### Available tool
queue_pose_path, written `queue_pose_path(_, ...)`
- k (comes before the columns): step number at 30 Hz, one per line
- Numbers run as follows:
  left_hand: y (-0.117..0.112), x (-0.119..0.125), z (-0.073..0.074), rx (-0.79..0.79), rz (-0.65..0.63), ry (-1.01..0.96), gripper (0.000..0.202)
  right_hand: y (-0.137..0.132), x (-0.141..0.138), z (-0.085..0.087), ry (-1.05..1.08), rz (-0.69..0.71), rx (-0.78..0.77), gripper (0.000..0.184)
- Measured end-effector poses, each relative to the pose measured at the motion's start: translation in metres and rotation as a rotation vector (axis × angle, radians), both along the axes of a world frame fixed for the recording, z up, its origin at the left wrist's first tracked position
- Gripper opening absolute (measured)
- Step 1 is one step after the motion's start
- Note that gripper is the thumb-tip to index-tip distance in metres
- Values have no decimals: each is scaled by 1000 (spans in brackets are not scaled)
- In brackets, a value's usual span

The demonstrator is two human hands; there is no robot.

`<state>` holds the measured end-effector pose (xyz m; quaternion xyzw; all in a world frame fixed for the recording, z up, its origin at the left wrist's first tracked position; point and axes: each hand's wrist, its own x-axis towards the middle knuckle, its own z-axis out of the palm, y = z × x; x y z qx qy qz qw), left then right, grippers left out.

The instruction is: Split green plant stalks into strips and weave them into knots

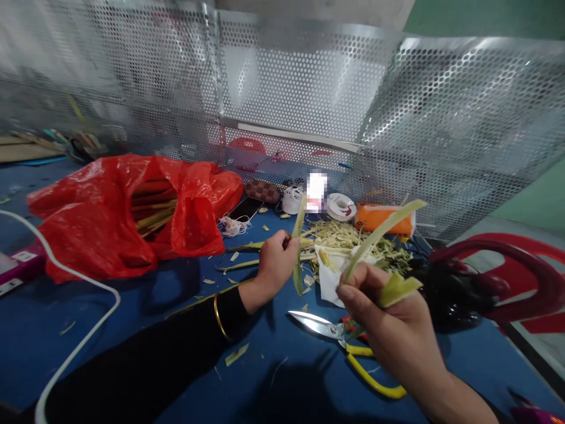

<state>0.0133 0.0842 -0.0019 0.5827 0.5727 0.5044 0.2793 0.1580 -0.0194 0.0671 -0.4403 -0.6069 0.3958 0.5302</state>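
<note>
My left hand is closed on a flat pale-green plant strip that stands nearly upright between thumb and fingers. A longer strip rises from the pinch of my right hand, slanting up to the right. From the same hand a short folded green piece sticks out by the curled fingers. Below and between my hands lie scissors with yellow and red on their handles, partly hidden by the right hand. Behind both hands spreads a heap of trimmed plant scraps, with a white paper in front.
A red plastic bag holding long dry stalks lies at left, near a white cable. Along the perforated metal screen are a roll of tape, an orange packet and a checked case. A dark bag sits right.
</note>
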Motion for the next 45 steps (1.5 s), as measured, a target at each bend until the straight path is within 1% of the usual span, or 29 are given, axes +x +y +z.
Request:
queue_pose_path(3,12,-8,-6,-40,11,64,26,-5,7,8,149,60,-89,30)
queue_pose_path(6,25,-18,-6,-87,-59,112,30,1,14,12,269,85,-219,30)
queue_pose_path(9,36,-33,-1,-137,-161,190,29,14,17,13,343,113,-352,32)
queue_pose_path(11,43,-45,5,-173,-215,243,27,24,18,10,364,129,-410,33)
queue_pose_path(15,50,-69,19,-180,-223,336,21,38,19,0,370,157,-449,32)
queue_pose_path(17,47,-75,29,-141,-180,370,14,42,20,-4,352,191,-475,32)
queue_pose_path(19,37,-72,41,-63,-129,371,5,44,20,-6,327,220,-507,31)
queue_pose_path(20,30,-68,47,-23,-119,359,10,44,19,-6,312,239,-516,30)
queue_pose_path(21,21,-61,52,12,-138,331,15,44,18,-6,297,262,-520,29)
queue_pose_path(22,10,-53,56,0,-221,216,21,43,16,-6,281,289,-519,29)
queue_pose_path(24,-11,-36,60,-197,-394,-98,35,38,11,-4,241,352,-519,28)
queue_pose_path(25,-20,-29,61,-286,-478,-226,37,35,8,-4,211,381,-523,28)
queue_pose_path(26,-29,-23,60,-350,-527,-327,37,32,5,-3,182,402,-523,28)
queue_pose_path(27,-35,-19,59,-380,-531,-412,36,28,2,-3,159,411,-520,29)
queue_pose_path(28,-40,-17,58,-396,-519,-478,35,24,0,-4,142,410,-518,30)
queue_pose_path(29,-42,-18,57,-388,-478,-534,35,21,0,-5,133,403,-518,31)
queue_pose_path(30,-42,-21,55,-358,-404,-591,34,18,0,-7,133,389,-517,30)
queue_pose_path(31,-41,-26,54,-319,-303,-648,33,15,2,-8,135,372,-516,29)
queue_pose_path(33,-37,-38,52,-235,-49,-766,31,11,10,-11,137,324,-509,27)
queue_pose_path(34,-35,-45,52,-217,60,-807,30,10,15,-12,149,286,-499,27)
queue_pose_path(35,-33,-50,51,-214,121,-818,29,9,21,-12,185,228,-483,27)
queue_pose_path(36,-33,-53,50,-215,131,-793,28,9,26,-11,239,166,-463,27)
queue_pose_path(37,-34,-54,49,-223,85,-736,28,9,30,-9,302,104,-435,26)
queue_pose_path(38,-37,-53,48,-239,-1,-654,27,9,33,-6,362,51,-410,25)
queue_pose_path(40,-45,-46,45,-284,-229,-471,26,10,35,2,435,-5,-395,20)
queue_pose_path(41,-50,-42,44,-320,-343,-397,25,11,34,6,452,-13,-415,18)
queue_pose_path(43,-59,-33,41,-389,-558,-311,24,14,27,11,467,32,-491,24)
queue_pose_path(45,-68,-26,39,-435,-714,-271,25,18,17,9,473,118,-538,35)
